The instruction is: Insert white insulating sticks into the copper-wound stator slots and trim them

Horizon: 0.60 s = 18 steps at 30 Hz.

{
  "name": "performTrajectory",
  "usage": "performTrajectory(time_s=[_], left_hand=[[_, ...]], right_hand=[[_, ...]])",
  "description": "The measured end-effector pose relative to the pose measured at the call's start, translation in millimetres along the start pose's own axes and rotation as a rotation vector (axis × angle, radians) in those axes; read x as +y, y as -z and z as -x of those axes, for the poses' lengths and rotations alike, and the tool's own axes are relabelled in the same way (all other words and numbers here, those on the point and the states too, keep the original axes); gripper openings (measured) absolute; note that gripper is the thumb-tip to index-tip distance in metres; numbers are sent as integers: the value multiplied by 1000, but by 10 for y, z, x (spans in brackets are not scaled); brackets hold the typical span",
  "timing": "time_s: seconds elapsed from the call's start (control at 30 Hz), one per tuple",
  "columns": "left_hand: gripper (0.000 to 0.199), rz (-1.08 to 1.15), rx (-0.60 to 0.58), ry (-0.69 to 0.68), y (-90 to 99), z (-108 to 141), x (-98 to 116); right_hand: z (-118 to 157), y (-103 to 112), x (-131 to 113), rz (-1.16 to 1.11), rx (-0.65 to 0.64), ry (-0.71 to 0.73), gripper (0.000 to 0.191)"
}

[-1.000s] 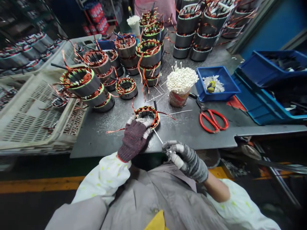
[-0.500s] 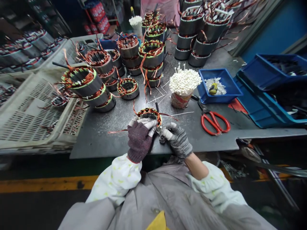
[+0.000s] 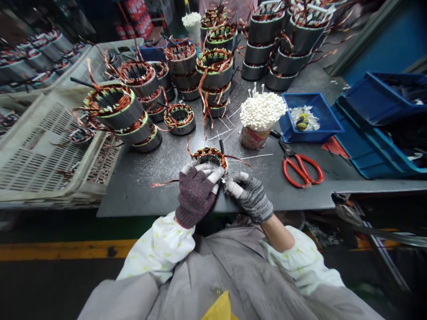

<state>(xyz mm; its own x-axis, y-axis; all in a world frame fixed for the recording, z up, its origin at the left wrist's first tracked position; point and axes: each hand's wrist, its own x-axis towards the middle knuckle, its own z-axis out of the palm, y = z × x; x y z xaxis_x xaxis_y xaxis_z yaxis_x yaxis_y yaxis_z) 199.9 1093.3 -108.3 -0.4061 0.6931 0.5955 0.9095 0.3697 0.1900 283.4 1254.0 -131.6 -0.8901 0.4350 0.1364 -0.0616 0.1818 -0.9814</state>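
Note:
A motor stator (image 3: 213, 155), a metal ring with copper windings and loose wire ends, lies near the front of the table. My left hand (image 3: 196, 191), in a dark maroon glove with white-wrapped fingertips, grips its near side and hides much of it. My right hand (image 3: 251, 195), in a grey glove, is closed in a pinch at the ring's right edge. Whatever sits between those fingers is too small to make out. A black sleeve (image 3: 221, 146) stands up from the ring's far right side, and a copper lead points left past my left hand.
Wound stators (image 3: 116, 106) stand in stacks at the left and back. White ties fill a cup (image 3: 255, 138); a few lie loose beside it. Red-handled scissors (image 3: 303, 171) and a blue bin (image 3: 310, 118) are to the right. Plastic crates (image 3: 43, 151) flank the table's left.
The view has shifted slightly. Both hands stay at the stator; my left fingers have moved a little along its right side, and the shiny metal bit by my right fingertips shows less now.

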Motion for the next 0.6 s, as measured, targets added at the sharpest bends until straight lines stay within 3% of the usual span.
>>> performTrajectory(time_s=[0.33, 0.47, 0.6], left_hand=[[30, 4, 4, 15, -37, 27, -21], [29, 21, -22, 28, -5, 29, -14], [27, 56, -44, 7, 6, 17, -14]], right_hand=[[-43, 4, 74, 64, -31, 73, 12], [-91, 49, 113, 294, -23, 249, 16], [-121, 93, 49, 556, -97, 489, 24]])
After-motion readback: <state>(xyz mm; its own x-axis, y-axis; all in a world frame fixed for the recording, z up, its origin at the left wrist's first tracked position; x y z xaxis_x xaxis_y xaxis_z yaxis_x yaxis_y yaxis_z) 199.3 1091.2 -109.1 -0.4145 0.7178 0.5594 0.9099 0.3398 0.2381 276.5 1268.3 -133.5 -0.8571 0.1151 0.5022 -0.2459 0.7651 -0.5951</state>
